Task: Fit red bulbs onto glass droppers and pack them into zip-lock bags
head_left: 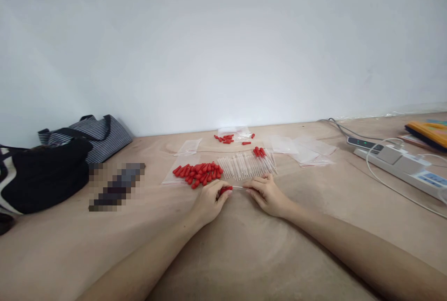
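My left hand (211,198) is closed on a red rubber dropper bulb (226,189), held level just above or on the table. From the bulb's right end a thin clear dropper tube (238,188) runs to my right hand (265,196), whose fingers pinch its other end. Bulb and tube meet end to end; how deep the tube sits in the bulb I cannot tell. Beyond my left hand lies a pile of red bulbs (199,173) on a clear plastic bag. A row of clear tubes (240,166) lies beyond both hands, with several bulb-topped droppers (259,152) at its right end.
Farther back are a few small red bulbs (225,139) and a clear bag (233,130) by the wall. Flat plastic bags (307,151) lie right of the tubes. A power strip (401,166) with cables stands at right; a black bag (45,175) and a striped bag (111,138) sit at left.
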Motion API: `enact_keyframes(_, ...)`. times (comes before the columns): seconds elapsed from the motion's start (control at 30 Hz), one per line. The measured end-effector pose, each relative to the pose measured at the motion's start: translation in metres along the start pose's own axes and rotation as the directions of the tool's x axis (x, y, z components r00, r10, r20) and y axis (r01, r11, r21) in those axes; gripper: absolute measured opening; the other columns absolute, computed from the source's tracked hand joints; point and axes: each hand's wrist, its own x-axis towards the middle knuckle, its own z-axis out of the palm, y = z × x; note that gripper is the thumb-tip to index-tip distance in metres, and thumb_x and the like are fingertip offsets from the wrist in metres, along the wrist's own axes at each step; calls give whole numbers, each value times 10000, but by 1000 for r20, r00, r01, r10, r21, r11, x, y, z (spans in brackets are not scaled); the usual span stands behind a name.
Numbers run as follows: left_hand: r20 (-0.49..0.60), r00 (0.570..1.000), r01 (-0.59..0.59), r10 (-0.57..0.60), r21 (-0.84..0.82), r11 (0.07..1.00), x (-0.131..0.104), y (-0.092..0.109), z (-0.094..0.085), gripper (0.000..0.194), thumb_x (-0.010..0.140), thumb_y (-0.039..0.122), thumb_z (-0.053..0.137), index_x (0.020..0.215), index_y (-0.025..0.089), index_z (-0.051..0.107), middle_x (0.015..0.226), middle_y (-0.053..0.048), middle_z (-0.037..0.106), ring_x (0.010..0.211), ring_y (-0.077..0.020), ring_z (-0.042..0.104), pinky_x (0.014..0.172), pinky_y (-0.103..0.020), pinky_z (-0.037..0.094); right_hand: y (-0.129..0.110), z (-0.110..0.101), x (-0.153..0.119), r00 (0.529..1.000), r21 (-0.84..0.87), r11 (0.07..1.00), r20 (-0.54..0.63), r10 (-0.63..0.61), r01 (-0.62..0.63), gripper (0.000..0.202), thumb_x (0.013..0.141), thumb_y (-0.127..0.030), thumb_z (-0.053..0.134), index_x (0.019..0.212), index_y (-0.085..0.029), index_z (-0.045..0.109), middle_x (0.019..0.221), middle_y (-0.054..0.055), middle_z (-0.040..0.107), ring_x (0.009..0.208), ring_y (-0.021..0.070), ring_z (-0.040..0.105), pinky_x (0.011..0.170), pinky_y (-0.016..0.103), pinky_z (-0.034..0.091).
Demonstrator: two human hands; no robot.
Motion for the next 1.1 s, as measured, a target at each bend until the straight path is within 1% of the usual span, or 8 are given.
enact_keyframes(0.13,27,999,-16,17,-29,999,1,1,0,146,823,207,464,838,169,604,744,-17,600,663,-135,548,614,-246,429,-2,2,1,1000,31,1000,12,-1,1,165,862,-203,411,920,-189,566,830,25,637,752,120,570,761,309,300)
enact_keyframes(0.27,52,999,-1,3,-40,999,1,5,0,186,835,208,435,770,166,604,702,-13,574,659,-139,534,591,-241,415,-5,4,2,1000,70,998,-3,3,-3,168,862,-240,421,835,-182,576,743,14,624,674,115,550,733,306,303)
enact_keyframes(0.47,76,997,11,-8,-42,999,-2,7,1,190,842,207,416,754,162,579,692,-10,549,664,-140,523,601,-246,404,-4,4,3,999,70,997,-1,-41,41,174,854,-201,421,815,-170,587,719,14,612,650,113,526,705,297,265)
enact_keyframes(0.6,111,994,-15,18,-23,1000,-4,6,1,155,835,198,431,769,166,567,725,-11,554,682,-141,524,615,-249,400,-1,1,4,994,-18,995,34,-101,102,185,849,-178,412,842,-178,596,726,10,608,662,115,517,711,303,224)
enact_keyframes(0.7,115,993,-39,36,24,999,-5,6,1,150,836,203,434,764,167,560,729,-15,555,689,-148,524,617,-257,393,-4,-1,4,992,-76,989,23,-127,128,198,843,-173,403,840,-181,601,715,10,599,641,115,495,701,304,206)
enact_keyframes(0.9,83,985,-160,152,105,981,-5,6,2,151,847,209,428,765,169,549,728,-14,579,688,-151,521,646,-281,360,-8,0,6,989,-154,977,7,-146,146,236,846,-191,372,767,-163,593,661,11,577,577,106,445,660,294,190)
enact_keyframes(1.0,80,980,-189,180,121,974,-6,7,2,154,847,208,431,752,166,546,711,-14,582,665,-148,517,639,-280,347,-8,3,7,989,-190,971,22,-144,145,249,846,-193,361,733,-159,581,640,11,574,552,104,429,633,287,177)
enact_keyframes(1.1,81,976,-212,203,121,970,-6,6,3,155,846,209,436,748,164,548,701,-14,584,655,-147,516,638,-280,341,-9,5,8,991,-170,977,51,-124,131,248,848,-192,356,726,-159,569,635,10,582,548,101,432,627,282,171)
